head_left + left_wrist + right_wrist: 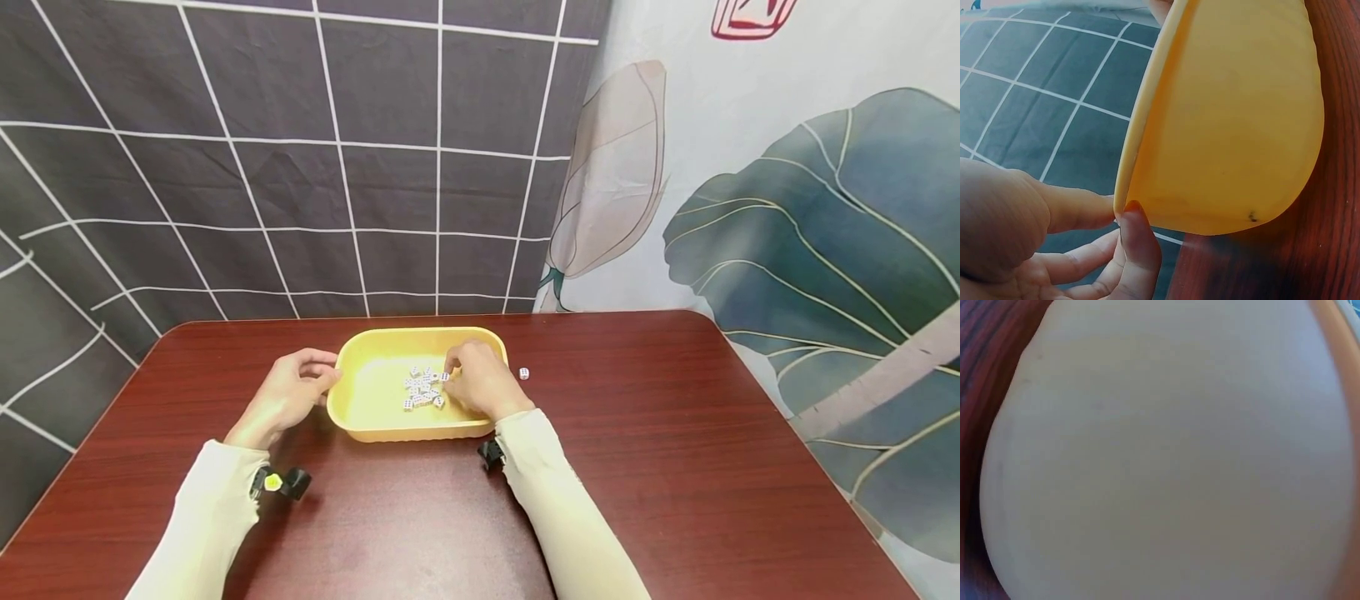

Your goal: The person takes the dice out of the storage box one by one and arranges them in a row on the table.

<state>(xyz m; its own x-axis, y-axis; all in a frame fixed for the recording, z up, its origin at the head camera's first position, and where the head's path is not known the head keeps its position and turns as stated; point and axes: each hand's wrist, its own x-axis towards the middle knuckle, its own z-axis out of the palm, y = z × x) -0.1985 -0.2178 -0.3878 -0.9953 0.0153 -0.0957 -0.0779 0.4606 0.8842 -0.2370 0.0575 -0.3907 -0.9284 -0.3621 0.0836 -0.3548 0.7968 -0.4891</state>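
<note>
Left hand: the left hand (288, 392) is at the left end of the yellow tray (367, 392); finger and thumb are clamped on the rim, as the left wrist view shows up close.
Right hand: the right hand (482, 382) reaches over the near rim into the right part of the tray, fingers bent down; whether the fingertips are together on a die or apart cannot be told.
Dice: the white dice (425, 383) with dark pips lie clustered on the tray floor around its middle, just left of the right hand's fingertips and well to the right of the left hand.
Die by the fingertips: one die (445, 377) sits right at the right hand's fingers, at the right edge of the cluster.
Stray die: a single die (524, 373) lies outside, just right of the tray and to the right of the right hand.
Table: the tray stands on the far part of a red-brown table (637, 433).
Right wrist view: the tray's outer wall fills most of it, and no fingers show.
Backdrop: dark gridded cloth (390, 192) on the far side, leaf-patterned cloth (810, 225) to the right.
</note>
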